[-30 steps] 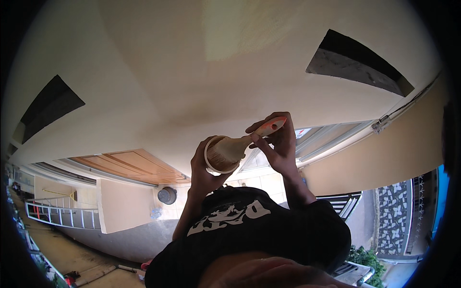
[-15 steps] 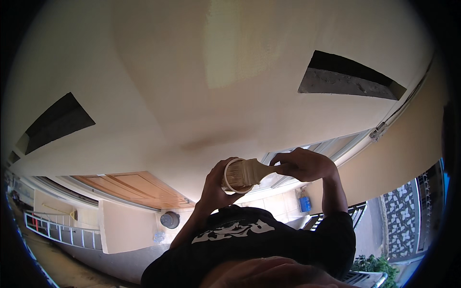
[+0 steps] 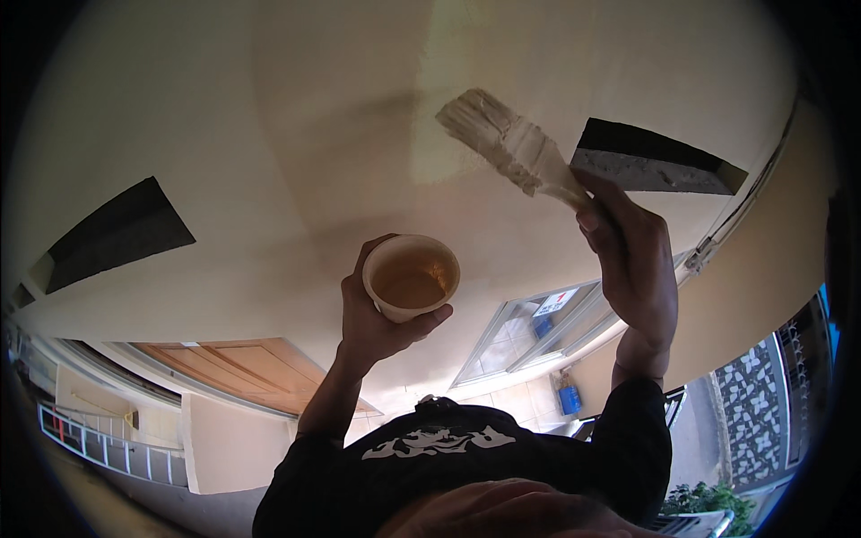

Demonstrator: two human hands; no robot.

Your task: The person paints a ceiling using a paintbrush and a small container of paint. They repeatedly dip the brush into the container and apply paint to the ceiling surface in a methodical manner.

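Observation:
My left hand (image 3: 372,325) is wrapped round a pale cup (image 3: 382,262), its mouth tipped toward view and a little light-brown liquid, perhaps paint, inside. Up and to the right, my right hand (image 3: 639,260) grips the handle of a wide paintbrush (image 3: 518,151). Dried-looking beige paint cakes the brush, and its bristles point up and left, in front of a paler patch (image 3: 438,148) on the broad beige wall (image 3: 314,179). Whether the bristles touch the wall I cannot tell. Brush and cup are well apart.
Dark recessed openings break the wall at left (image 3: 126,235) and right (image 3: 650,169). Below are a wooden door (image 3: 242,369), a glass-paned frame (image 3: 529,327) and a blue container (image 3: 569,399). A ladder (image 3: 112,446) lies at lower left. Along the right edge runs a cable (image 3: 762,193).
The brush was over the cup's mouth; my right hand has lifted it up and right, clear of the cup. My left hand and the cup have moved slightly up and left.

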